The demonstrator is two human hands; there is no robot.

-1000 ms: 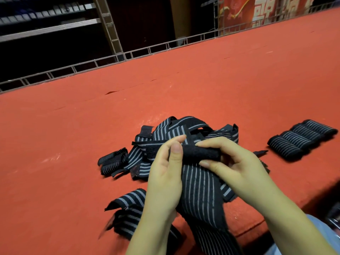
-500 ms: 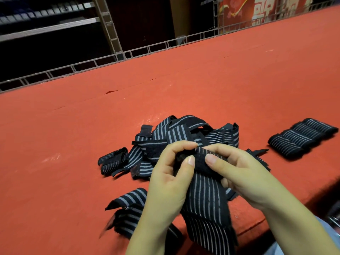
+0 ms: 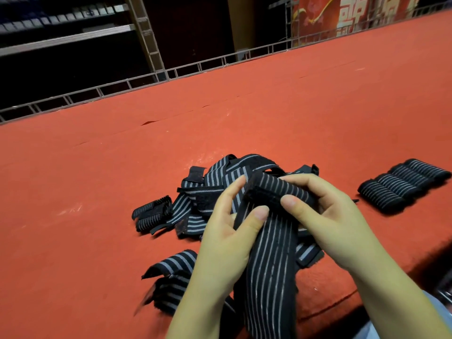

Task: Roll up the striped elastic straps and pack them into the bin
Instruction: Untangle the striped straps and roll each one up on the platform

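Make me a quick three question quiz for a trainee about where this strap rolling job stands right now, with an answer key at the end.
1. True or false: both hands grip the same strap.
2. Where do the finished rolls lie? A) on the far shelf B) side by side on the red table, to the right C) in the person's lap
3. Fill in: the unrolled end of the held strap hangs ____ the person.

Key
1. True: the left hand and right hand hold the partly rolled strap.
2. B: the finished rolls lie on the red table, right of the loose strap pile.
3. Toward.
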